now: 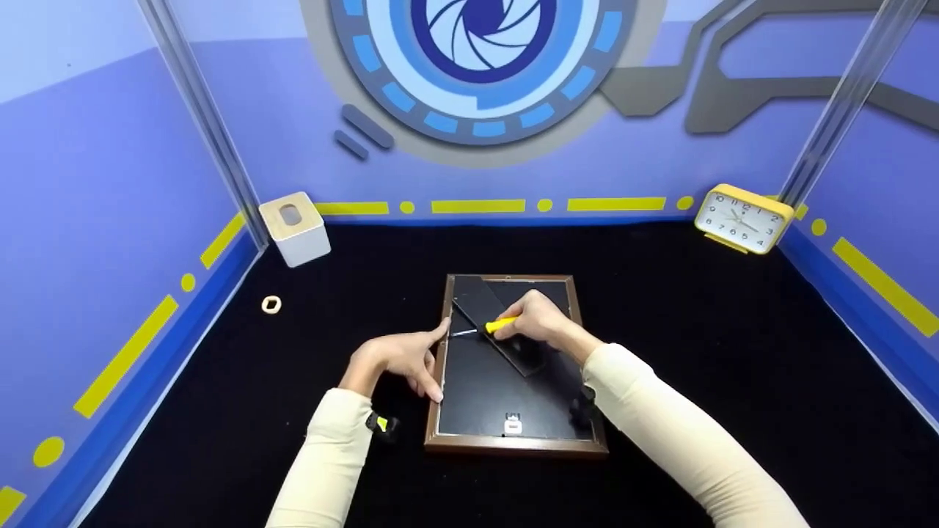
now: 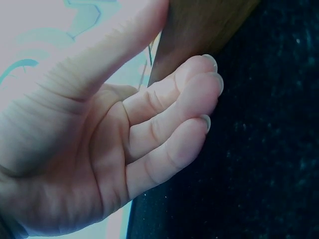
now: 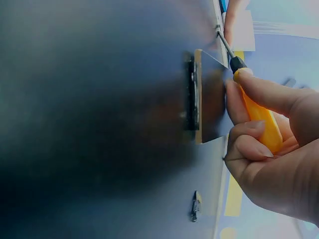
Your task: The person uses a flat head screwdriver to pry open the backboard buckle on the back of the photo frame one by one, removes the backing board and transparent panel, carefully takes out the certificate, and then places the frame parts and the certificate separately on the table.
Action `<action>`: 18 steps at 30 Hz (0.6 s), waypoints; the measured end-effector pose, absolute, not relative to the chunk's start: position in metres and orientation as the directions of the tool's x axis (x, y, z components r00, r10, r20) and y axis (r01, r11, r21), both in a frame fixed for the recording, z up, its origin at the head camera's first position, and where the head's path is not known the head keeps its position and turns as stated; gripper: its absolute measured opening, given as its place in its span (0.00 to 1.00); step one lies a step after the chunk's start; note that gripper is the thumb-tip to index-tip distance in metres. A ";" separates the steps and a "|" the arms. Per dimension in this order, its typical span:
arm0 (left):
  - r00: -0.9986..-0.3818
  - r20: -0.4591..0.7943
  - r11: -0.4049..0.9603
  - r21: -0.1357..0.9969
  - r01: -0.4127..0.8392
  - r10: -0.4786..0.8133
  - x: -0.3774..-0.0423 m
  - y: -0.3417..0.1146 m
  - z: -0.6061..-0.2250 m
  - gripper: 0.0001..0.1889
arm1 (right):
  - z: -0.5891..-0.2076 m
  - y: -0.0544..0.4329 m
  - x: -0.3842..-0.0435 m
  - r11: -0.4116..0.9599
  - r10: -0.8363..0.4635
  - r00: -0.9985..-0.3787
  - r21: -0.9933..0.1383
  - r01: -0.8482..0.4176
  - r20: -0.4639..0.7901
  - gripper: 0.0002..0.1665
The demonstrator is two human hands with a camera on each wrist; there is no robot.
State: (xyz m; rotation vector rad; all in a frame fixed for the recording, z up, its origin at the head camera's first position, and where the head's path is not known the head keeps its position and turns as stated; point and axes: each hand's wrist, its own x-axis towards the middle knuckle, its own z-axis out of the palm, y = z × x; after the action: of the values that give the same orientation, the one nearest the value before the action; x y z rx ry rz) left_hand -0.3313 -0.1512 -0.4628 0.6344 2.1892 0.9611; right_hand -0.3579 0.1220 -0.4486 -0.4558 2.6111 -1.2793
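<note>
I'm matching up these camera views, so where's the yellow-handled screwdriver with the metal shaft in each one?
Head: the yellow-handled screwdriver, just below centre.
Left wrist: not in view.
Right wrist: right of centre, tip pointing upward.
Shared landmark: the left hand, only partly visible in the right-wrist view.

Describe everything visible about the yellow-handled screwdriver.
The screwdriver has a yellow handle, apparently plastic, a black collar and a thin, metallic-looking shaft. The right hand grips the handle. It is held over the back of the picture frame, shaft pointing left, tip at the frame's left inner edge; whether it touches there, and the tip's shape, are too small to tell.
</note>
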 end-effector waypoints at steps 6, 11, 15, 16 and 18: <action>-0.663 -0.382 0.612 0.777 0.147 0.644 -0.331 -0.150 -0.462 0.72 | -0.447 0.123 -0.357 0.581 -0.376 -0.925 -0.790 -0.194 -0.049 0.13; -0.669 -0.379 0.613 0.777 0.147 0.640 -0.331 -0.151 -0.461 0.72 | -0.447 0.122 -0.360 0.577 -0.385 -0.922 -0.792 -0.199 -0.049 0.13; -0.665 -0.381 0.607 0.782 0.139 0.643 -0.331 -0.151 -0.461 0.72 | -0.447 0.120 -0.361 0.581 -0.383 -0.922 -0.790 -0.197 -0.052 0.13; -0.663 -0.383 0.606 0.784 0.136 0.644 -0.331 -0.151 -0.461 0.72 | -0.447 0.120 -0.361 0.583 -0.386 -0.921 -0.788 -0.200 -0.052 0.13; -0.662 -0.386 0.608 0.783 0.134 0.643 -0.331 -0.151 -0.461 0.72 | -0.445 0.118 -0.362 0.584 -0.395 -0.917 -0.784 -0.209 -0.050 0.14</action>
State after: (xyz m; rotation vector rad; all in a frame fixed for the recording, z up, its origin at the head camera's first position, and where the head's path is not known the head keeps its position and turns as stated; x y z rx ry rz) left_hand -0.3306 -0.1509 -0.4609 0.6097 2.1629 0.9794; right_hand -0.3618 0.1184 -0.4451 -0.5029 2.5957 -1.2417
